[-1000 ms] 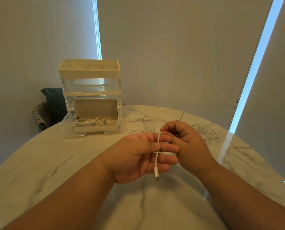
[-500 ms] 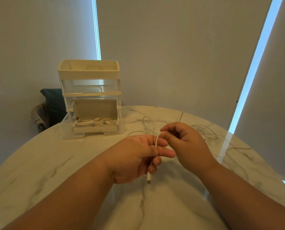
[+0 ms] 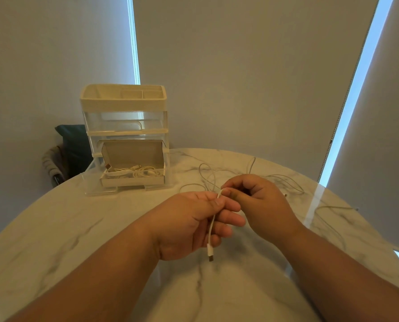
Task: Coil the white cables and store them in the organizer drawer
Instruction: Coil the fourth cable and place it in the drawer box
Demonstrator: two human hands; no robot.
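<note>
Your left hand [image 3: 189, 226] snug around the white cable [image 3: 210, 238], right hand [image 3: 261, 201] fingers [image 3: 231, 193] in a pinch just above.

— Hands?
— Two: left hand [image 3: 193, 226], right hand [image 3: 261, 201].
— Storage?
— One organizer [image 3: 124, 105], one drawer [image 3: 90, 176] pulled out, one cardboard box [image 3: 133, 151] inside.
— Cables?
— One cable [image 3: 211, 231] in hand; loose cables [image 3: 205, 175] on the one table [image 3: 54, 228], too tangled to count.

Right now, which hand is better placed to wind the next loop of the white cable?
Probably the right hand. It pinches the white cable just beyond the left hand, nearest the loose length lying on the table. The left hand holds its hanging end, anchoring it.
</note>
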